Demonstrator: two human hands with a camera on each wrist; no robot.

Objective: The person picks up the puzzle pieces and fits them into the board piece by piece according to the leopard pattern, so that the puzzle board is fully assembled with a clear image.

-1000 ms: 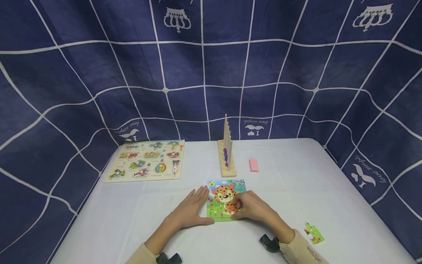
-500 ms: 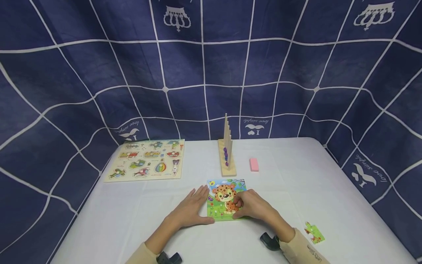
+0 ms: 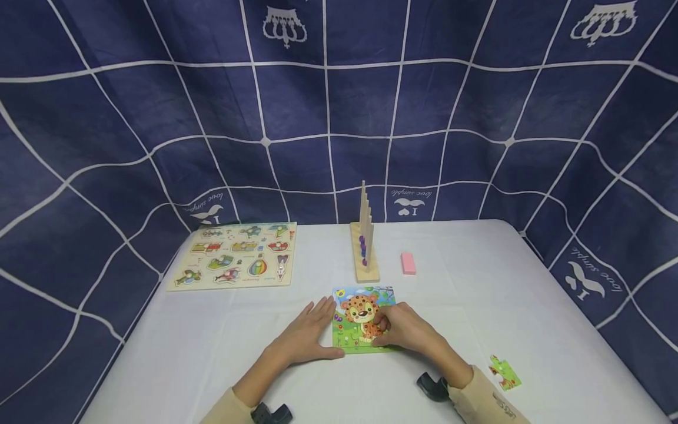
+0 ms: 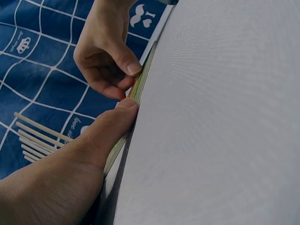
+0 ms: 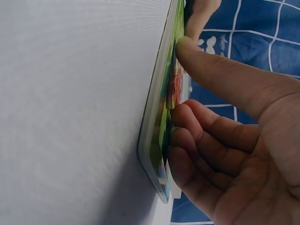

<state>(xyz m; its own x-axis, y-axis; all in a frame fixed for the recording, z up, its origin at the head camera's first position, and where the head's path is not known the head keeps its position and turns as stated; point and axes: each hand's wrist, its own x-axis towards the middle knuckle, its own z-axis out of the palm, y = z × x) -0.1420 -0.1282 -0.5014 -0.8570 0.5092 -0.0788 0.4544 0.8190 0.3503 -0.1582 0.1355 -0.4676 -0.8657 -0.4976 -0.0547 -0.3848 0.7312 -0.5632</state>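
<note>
A square leopard jigsaw puzzle (image 3: 346,338) lies flat on the white table in front of me. My left hand (image 3: 307,335) rests along its left edge with fingers straight, the thumb touching the lower left corner. Over the lower right part, my right hand (image 3: 406,328) pinches a jigsaw piece (image 5: 175,89) between thumb and curled fingers. That piece, with orange spotted body print, sits slightly proud of the board in the right wrist view. The fingers hide much of the puzzle's right side. A loose green jigsaw piece (image 3: 505,374) lies apart on the right.
Behind the puzzle stands a wooden peg rack (image 3: 366,274) with several rods and purple-blue beads. A pink block (image 3: 408,264) is right of it. A wooden vehicle peg puzzle (image 3: 243,282) lies at the back left. Blue checked cloth (image 3: 296,165) hangs around the table.
My right hand makes only tiny shifts over the puzzle's lower right. The left hand stays in place. The whole head view drifts slightly upward.
</note>
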